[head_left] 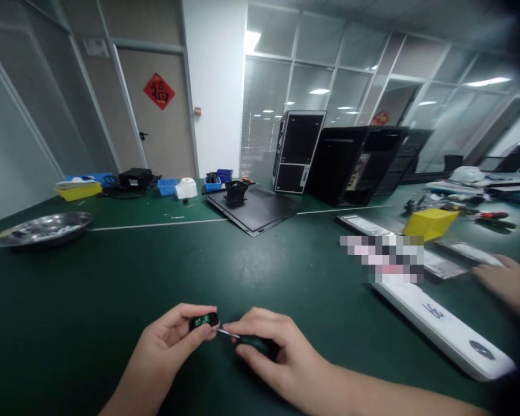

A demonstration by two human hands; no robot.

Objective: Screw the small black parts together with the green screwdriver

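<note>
Green desk (69, 300), near edge: we have left hand (169, 338) pinching a small black-and-green module (203, 321) between thumb and fingers; right hand (273, 352) pinching a screwdriver (229, 333), shaft pointing left, tip at the module's lower right, contact unclear.

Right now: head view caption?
Left hand pinches a small black-and-green module; right hand holds a thin-shafted black screwdriver at it.

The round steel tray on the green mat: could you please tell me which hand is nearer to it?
Left. The left hand is nearer, in front of and right of the round steel tray; the right hand lies farther right.
</note>
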